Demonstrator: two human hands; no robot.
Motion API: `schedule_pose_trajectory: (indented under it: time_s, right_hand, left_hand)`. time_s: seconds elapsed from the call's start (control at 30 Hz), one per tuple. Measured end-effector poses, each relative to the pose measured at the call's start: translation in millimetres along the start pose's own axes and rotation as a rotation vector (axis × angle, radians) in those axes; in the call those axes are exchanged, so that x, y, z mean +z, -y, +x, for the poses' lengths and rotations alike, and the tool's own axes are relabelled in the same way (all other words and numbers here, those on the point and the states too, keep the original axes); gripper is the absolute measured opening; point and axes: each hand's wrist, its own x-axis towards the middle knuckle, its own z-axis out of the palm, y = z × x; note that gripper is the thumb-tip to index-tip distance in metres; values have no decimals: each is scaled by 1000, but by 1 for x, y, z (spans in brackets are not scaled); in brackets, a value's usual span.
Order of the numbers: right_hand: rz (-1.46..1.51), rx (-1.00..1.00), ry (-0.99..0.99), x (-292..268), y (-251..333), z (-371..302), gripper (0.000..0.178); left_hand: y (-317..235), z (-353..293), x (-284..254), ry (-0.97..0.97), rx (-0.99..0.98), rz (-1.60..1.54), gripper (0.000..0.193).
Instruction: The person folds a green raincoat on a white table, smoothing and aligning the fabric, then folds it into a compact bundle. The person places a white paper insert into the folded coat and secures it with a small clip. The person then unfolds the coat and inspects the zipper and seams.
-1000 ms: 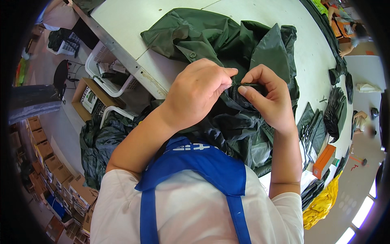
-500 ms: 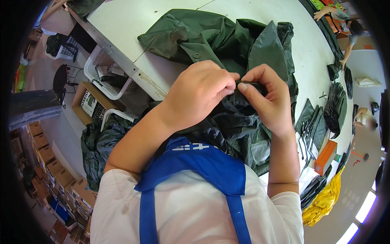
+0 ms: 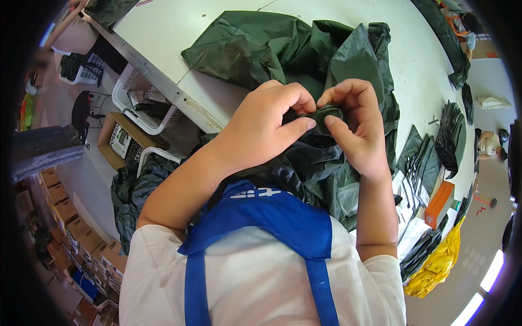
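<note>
A large heap of dark green, slightly glossy waterproof fabric [image 3: 247, 46] lies crumpled in front of me and spills down toward my apron. My left hand [image 3: 266, 122] pinches a gathered fold of it between thumb and fingers. Just to the right, my right hand [image 3: 359, 127] grips the same fold, thumb toward me and fingers curled on the far side. The hands are close together, with the bunched fabric raised between them. Any small fastener inside the fold is hidden by the fingers.
The fabric rests on a white table [image 3: 163, 32]. Beyond its left edge stand a white plastic basket [image 3: 130, 81] and a cardboard box [image 3: 109, 149]. At right lie an orange box [image 3: 439, 204], dark folded pieces [image 3: 451, 138] and a yellow bundle [image 3: 435, 266]. Other people work nearby.
My left thumb and fingers have spread apart around the fold, and more bunched fabric shows between the hands. Both hands stay at nearly the same place.
</note>
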Motion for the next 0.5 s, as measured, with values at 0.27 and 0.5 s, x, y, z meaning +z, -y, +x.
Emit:
schedule_pose_trajectory:
  time_s: [0.27,0.5]
  right_hand:
    - [-647,-384,1,-12,21,11,12]
    - [-590,-430,-42,-3,27,-8,13]
  left_hand:
    - [0,1,3,94,-278,-313,16]
    - [7,3,3,119,-399,-528,16]
